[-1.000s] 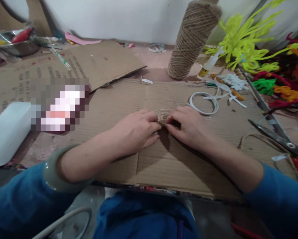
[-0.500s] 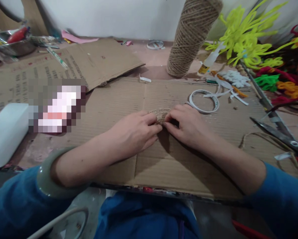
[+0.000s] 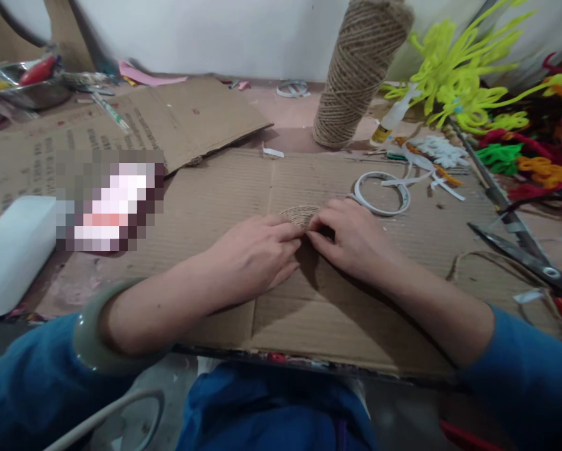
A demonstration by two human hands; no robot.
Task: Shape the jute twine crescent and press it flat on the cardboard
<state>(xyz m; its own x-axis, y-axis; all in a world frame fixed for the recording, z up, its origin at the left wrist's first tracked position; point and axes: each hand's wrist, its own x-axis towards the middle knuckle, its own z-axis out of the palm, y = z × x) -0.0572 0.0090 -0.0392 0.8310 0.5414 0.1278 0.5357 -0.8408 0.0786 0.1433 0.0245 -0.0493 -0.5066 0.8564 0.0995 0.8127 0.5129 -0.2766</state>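
A flat coil of jute twine [image 3: 300, 215] lies on the cardboard sheet [image 3: 215, 207], partly covered by my fingers. My left hand [image 3: 260, 250] is closed on its left and near edge, the fingertips pressed against the coil. From the other side my right hand [image 3: 344, 232] pinches the coil's near right edge between thumb and fingers. Both sets of fingertips almost meet there. What lies exactly under them is hidden. Just beyond my right hand lies a white tape ring [image 3: 382, 193].
A tall jute twine spool [image 3: 356, 75] and a small glue bottle [image 3: 393, 118] stand at the back. Scissors [image 3: 520, 254] lie on the right, beside bright fuzzy-stem flowers [image 3: 464, 69]. A pixelated pink object [image 3: 116, 207] and a white box [image 3: 18, 250] are on the left.
My left fingers have shifted slightly along the coil's near edge, with the index finger now straighter. The right hand keeps its pinch. The whole view has moved a little.
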